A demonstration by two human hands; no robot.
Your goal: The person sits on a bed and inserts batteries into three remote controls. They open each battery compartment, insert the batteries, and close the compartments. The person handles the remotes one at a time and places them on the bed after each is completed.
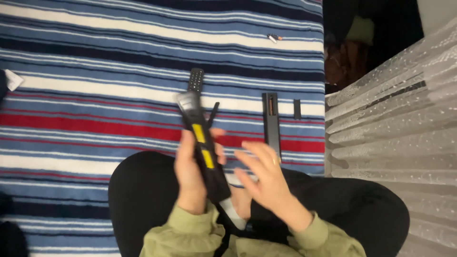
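Black remote control (203,152), long and slim with two yellow patches showing on it, is held upright at centre frame over the person's lap. Left hand (190,173) is closed around its lower body, thumb side toward the patches. Right hand (266,178), at 3 o'clock of the held unit, is spread open with fingers apart and grips nothing.

On the striped blanket (95,95): a second remote (195,80) lies at 12 o'clock of the held one; a third black unit (271,121) with its back compartment uncovered lies at 2 o'clock, a small black cover (297,109) just beside it; two small batteries (273,37) lie well apart, near the top edge.

Judged status: one unit opened, cells out; the held unit is under handling (refitting not evident).

Motion blur obscures the held remote's top end, and whether the yellow patches are labels or cells cannot be told. A thin black strip behind it is unidentifiable.
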